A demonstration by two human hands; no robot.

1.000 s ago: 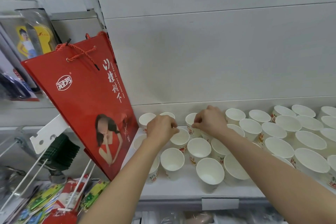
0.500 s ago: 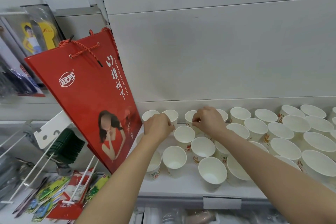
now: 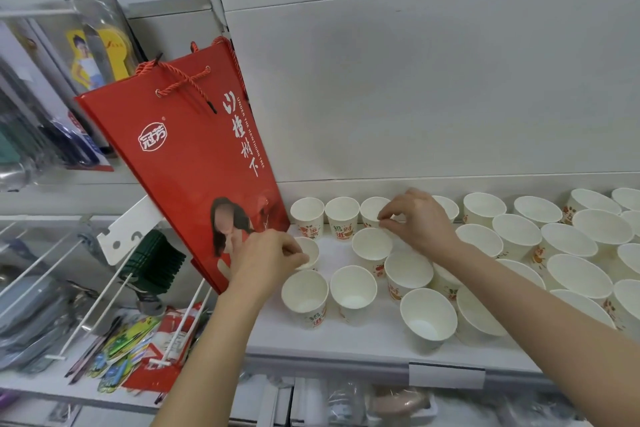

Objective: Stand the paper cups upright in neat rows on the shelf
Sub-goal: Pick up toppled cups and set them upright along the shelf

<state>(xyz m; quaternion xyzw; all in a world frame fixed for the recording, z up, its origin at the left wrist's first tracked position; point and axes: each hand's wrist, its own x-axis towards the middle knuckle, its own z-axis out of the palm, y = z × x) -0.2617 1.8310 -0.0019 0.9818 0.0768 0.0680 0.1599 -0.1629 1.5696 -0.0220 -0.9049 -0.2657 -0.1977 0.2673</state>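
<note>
overhead, white wall panels point(image 3: 415, 87); below, hands point(image 3: 419, 222) pinching paper cups point(image 3: 372, 208) on white shelf point(image 3: 346, 340).

The left hand point(image 3: 266, 258) sat left of the frame's centre, knuckles up, with fingers curled and fingertips point(image 3: 300, 255) pinched together; its bare forearm ran down to the bottom edge. The right hand point(image 3: 420, 224) lay higher, just right of centre, thumb and forefinger pinched at its left side. Its forearm stretched away to the lower right corner.
</note>
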